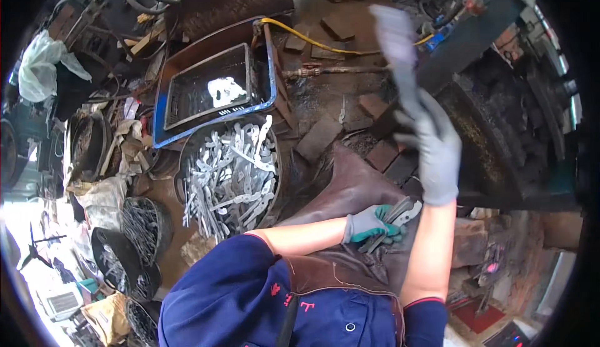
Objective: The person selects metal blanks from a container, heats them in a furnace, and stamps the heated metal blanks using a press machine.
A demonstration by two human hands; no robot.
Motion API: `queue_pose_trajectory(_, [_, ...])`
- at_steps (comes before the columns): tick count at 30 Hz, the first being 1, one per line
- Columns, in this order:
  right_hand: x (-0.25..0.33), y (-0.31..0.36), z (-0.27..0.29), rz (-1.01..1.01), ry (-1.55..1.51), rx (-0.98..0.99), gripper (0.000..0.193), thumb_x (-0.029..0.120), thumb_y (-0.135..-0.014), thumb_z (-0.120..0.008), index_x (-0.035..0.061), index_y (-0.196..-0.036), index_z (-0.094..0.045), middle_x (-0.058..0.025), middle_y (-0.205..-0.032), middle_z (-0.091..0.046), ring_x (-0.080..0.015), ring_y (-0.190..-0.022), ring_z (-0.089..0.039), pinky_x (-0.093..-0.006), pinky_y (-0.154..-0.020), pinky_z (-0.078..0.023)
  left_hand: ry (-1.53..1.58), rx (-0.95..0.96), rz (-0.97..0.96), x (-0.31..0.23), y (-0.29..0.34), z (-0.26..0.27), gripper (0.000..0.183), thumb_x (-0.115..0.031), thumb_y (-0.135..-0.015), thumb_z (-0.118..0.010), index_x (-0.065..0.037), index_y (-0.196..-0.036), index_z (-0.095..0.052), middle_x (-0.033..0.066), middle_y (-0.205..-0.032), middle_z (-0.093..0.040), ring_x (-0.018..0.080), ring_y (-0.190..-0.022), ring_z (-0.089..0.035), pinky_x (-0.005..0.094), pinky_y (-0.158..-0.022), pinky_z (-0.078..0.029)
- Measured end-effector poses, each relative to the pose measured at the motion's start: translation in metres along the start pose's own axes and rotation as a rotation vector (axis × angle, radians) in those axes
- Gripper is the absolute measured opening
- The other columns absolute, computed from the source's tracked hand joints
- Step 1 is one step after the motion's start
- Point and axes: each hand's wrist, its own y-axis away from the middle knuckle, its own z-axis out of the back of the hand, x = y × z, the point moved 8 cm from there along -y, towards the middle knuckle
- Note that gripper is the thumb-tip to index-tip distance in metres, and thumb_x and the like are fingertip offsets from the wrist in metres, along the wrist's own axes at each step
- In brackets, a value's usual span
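My left hand [373, 224], in a grey and green glove, is closed around several flat, grey metal pieces [405, 213] with wavy outlines. It rests over the brown apron [359, 181] on my lap. Raised to the right, my gloved right hand [434, 150] grips the lower end of a long flat metal piece [400, 47]. That piece points away from me, and motion blurs its far end. Left of my lap, a round dark container [279, 159] is heaped with loose metal pieces [231, 175] of a similar look.
Beyond the heap stands a blue-rimmed tub [215, 129] with a dark crate inside. A yellow hose [312, 42] crosses the brick-strewn floor. Dark machinery [487, 128] borders my right side. More containers of metal rods [140, 222] stand at the left, below a clear plastic bag [42, 69].
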Motion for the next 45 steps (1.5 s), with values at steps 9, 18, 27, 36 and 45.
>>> queue_pose_trajectory(9, [-0.132, 0.163, 0.176, -0.163, -0.466, -0.62, 0.021, 0.025, -0.096, -0.051, 0.0059, -0.1, -0.059, -0.0031, -0.079, -0.061, -0.0123, -0.068, -0.055, -0.0275, -0.062, -0.047, -0.168, -0.038, 0.156, 0.004, -0.003, 0.003, 0.042, -0.009, -0.083, -0.065, 0.001, -0.121, -0.051, 0.0147, -0.109, -0.062, 0.0232, -0.097, -0.064, 0.0339, -0.084, -0.054])
queue_pose_trajectory(18, [-0.202, 0.349, 0.357, -0.284, -0.638, -1.41, 0.046, 0.052, -0.094, -0.044, 0.0102, -0.08, -0.058, -0.0003, -0.061, -0.053, -0.012, -0.047, -0.045, -0.0249, -0.045, -0.039, -0.107, -0.203, 0.113, 0.015, -0.015, 0.013, 0.022, -0.007, -0.092, -0.055, -0.003, -0.114, -0.054, 0.007, -0.102, -0.063, 0.0184, -0.082, -0.065, 0.0301, -0.068, -0.057])
queue_pose_trajectory(27, [-0.133, 0.338, 0.3, -0.061, -0.259, -1.322, 0.018, 0.023, -0.096, -0.048, 0.0122, -0.094, -0.062, 0.0067, -0.061, -0.047, -0.0025, -0.048, -0.038, -0.0199, -0.043, -0.027, -0.125, -0.239, 0.11, 0.011, -0.004, 0.011, 0.026, -0.006, -0.092, -0.054, -0.005, -0.117, -0.052, 0.0077, -0.103, -0.061, 0.0196, -0.087, -0.063, 0.0319, -0.071, -0.056])
queue_pose_trajectory(36, [-0.022, 0.077, 0.273, -0.028, -0.006, -0.621, 0.029, 0.032, -0.094, -0.052, 0.0067, -0.079, -0.057, 0.0032, -0.056, -0.045, -0.0061, -0.043, -0.038, -0.0214, -0.039, -0.026, -0.059, -0.175, 0.125, 0.011, -0.009, 0.01, 0.023, -0.006, -0.091, -0.056, -0.006, -0.115, -0.054, 0.0063, -0.104, -0.062, 0.0185, -0.087, -0.064, 0.0303, -0.072, -0.057])
queue_pose_trajectory(45, [-0.014, -0.039, 0.293, -0.127, 0.061, -0.544, 0.028, 0.033, -0.089, -0.055, 0.0065, -0.08, -0.06, 0.0011, -0.058, -0.051, -0.0076, -0.046, -0.045, -0.0229, -0.041, -0.033, -0.021, -0.123, 0.125, 0.006, -0.006, 0.012, 0.028, -0.007, -0.091, -0.057, -0.007, -0.118, -0.052, 0.0082, -0.107, -0.061, 0.0191, -0.09, -0.063, 0.0312, -0.075, -0.056])
